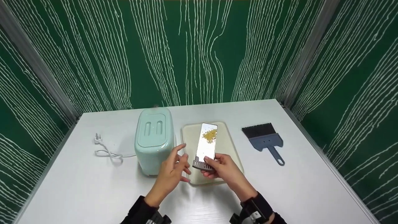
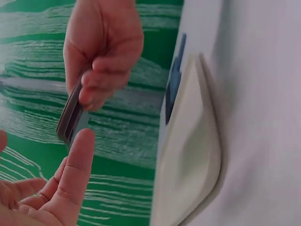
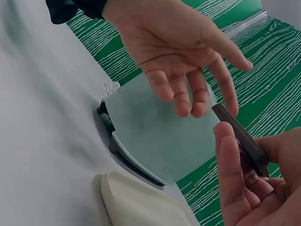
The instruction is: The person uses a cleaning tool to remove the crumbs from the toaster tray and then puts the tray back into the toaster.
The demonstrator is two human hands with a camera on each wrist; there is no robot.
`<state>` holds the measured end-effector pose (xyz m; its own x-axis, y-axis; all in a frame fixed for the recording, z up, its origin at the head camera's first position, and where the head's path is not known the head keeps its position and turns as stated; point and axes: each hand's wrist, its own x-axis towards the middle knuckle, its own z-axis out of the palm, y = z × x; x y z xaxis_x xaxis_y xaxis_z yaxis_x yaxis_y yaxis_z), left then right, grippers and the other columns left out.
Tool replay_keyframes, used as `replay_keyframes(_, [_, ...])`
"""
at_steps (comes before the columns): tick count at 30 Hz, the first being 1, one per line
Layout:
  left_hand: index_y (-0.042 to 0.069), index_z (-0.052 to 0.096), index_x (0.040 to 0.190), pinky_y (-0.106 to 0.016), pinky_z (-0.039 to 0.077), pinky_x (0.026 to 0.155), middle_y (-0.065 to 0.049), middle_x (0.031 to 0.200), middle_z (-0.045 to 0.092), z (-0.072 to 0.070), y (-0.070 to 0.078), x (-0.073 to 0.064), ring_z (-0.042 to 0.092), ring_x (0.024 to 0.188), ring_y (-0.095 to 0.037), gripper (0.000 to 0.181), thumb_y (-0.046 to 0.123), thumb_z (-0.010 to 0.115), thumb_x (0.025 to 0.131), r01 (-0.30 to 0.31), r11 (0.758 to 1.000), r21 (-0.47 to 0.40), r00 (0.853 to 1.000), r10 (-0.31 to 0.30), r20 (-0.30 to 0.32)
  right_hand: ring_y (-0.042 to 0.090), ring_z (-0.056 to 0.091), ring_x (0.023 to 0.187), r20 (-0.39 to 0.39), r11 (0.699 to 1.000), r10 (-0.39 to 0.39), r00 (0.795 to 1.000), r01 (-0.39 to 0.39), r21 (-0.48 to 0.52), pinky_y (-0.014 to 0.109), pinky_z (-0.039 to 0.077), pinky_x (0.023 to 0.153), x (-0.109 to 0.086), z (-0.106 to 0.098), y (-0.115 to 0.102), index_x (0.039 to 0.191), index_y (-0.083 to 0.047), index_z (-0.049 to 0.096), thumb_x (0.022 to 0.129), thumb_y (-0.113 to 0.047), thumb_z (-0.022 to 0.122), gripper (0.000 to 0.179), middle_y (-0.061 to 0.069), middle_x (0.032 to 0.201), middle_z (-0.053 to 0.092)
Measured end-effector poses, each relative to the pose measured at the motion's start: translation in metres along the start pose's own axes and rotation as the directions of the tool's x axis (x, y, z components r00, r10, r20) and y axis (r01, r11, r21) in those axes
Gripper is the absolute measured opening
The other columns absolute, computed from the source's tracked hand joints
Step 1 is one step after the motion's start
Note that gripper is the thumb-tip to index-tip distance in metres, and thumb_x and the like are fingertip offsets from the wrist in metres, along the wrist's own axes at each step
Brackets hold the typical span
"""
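My right hand (image 1: 226, 168) pinches a slim, shiny crumb tray (image 1: 203, 151) by its dark slotted end, with the thumb on top and fingers beneath. Yellow crumbs (image 1: 210, 136) lie toward the far end of its flat surface. Just left of the slotted end, my left hand (image 1: 169, 172) is held up with fingers spread and nothing in it. Beneath both hands is a cream rectangular tray (image 1: 228, 146) on the table. In the right wrist view, the crumb tray's dark end (image 3: 242, 141) shows edge-on between thumb and fingers, near the left hand's fingertips.
Close to the left hand stands a mint-green toaster (image 1: 155, 155) with its lid on. Its white cord and plug (image 1: 107, 151) lie to the left. A blue-grey brush with dark bristles, nested with a dustpan (image 1: 267, 141), lies on the white table (image 1: 304, 186) at right.
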<state>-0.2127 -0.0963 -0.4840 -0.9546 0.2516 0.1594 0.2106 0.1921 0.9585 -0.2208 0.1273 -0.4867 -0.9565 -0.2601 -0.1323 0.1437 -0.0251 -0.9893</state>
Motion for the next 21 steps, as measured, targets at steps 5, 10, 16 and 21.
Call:
replay_keyframes(5, [0.017, 0.046, 0.156, -0.040, 0.066, 0.057, -0.012, 0.088, 0.065, 0.013, -0.007, 0.008, 0.072, 0.070, -0.021, 0.052, 0.046, 0.051, 0.114, 0.169, 0.966, -0.196, 0.985, -0.159, 0.066, 0.006, 0.073, 0.068, -0.063, 0.999, -0.019, 0.998, 0.017, -0.037, 0.019, 0.061, 0.062, 0.007, 0.003, 0.004, 0.122, 0.010, 0.066, 0.108, -0.020, 0.064, 0.033, 0.001, 0.080, 0.079])
replay_keyframes(10, [0.019, 0.051, 0.151, -0.036, 0.065, 0.057, -0.009, 0.088, 0.067, 0.028, -0.010, 0.012, 0.070, 0.066, -0.017, 0.049, 0.050, 0.049, 0.113, 0.280, 0.906, -0.317, 0.960, -0.257, 0.111, 0.007, 0.071, 0.072, -0.124, 0.994, -0.062, 0.990, 0.050, -0.092, 0.022, 0.058, 0.064, 0.012, 0.008, 0.007, 0.122, 0.009, 0.070, 0.107, -0.021, 0.066, 0.034, 0.002, 0.087, 0.080])
replay_keyframes(16, [0.017, 0.051, 0.145, -0.031, 0.064, 0.056, -0.012, 0.099, 0.072, 0.041, -0.011, 0.018, 0.070, 0.067, -0.016, 0.046, 0.050, 0.047, 0.114, 0.342, 0.845, -0.412, 0.939, -0.321, 0.121, 0.011, 0.063, 0.080, -0.181, 0.989, -0.085, 0.980, 0.061, -0.134, 0.026, 0.052, 0.072, 0.016, 0.014, 0.010, 0.117, 0.007, 0.074, 0.103, -0.022, 0.071, 0.031, 0.002, 0.090, 0.075])
replay_keyframes(21, [0.015, 0.052, 0.140, -0.027, 0.061, 0.053, -0.012, 0.102, 0.073, 0.048, -0.012, 0.025, 0.070, 0.067, -0.016, 0.043, 0.049, 0.047, 0.114, 0.343, 0.816, -0.465, 0.937, -0.335, 0.104, 0.013, 0.065, 0.088, -0.208, 0.989, -0.089, 0.974, 0.061, -0.137, 0.028, 0.051, 0.083, 0.019, 0.019, 0.012, 0.117, 0.004, 0.075, 0.103, -0.024, 0.071, 0.031, 0.005, 0.096, 0.076])
